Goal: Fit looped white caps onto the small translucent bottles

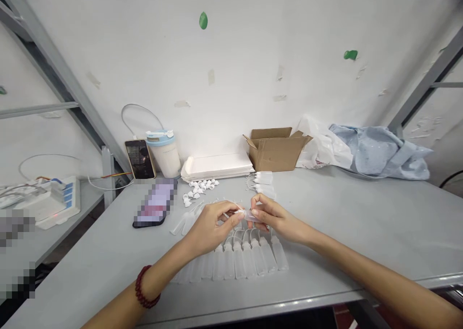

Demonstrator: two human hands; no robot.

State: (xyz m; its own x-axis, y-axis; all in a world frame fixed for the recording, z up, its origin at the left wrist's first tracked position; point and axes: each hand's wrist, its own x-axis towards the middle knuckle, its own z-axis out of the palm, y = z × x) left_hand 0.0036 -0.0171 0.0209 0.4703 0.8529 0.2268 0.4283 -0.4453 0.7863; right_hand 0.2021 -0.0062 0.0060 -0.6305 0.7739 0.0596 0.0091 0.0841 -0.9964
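A small translucent squeeze bottle point(251, 216) lies between my two hands, held sideways above the table. My left hand point(211, 225) is closed in a pinch at the bottle's neck end; a small white part there is mostly hidden by the fingers. My right hand point(280, 218) grips the bottle's body between thumb and fingers. Below the hands, a row of similar bottles point(238, 261) lies side by side, with thin strips curving from their tops. More bottles point(179, 223) lie partly behind my left hand. Farther back is a cluster of white caps point(198, 188), some with thin needle tips.
Several more bottles point(264, 178) lie near an open cardboard box point(277, 153). Along the wall are a stack of white sheets point(219, 166), a lidded cup point(164, 155), a propped phone point(140, 160), a plastic bag point(321, 148) and blue cloth point(379, 153). Another phone point(157, 203) lies flat.
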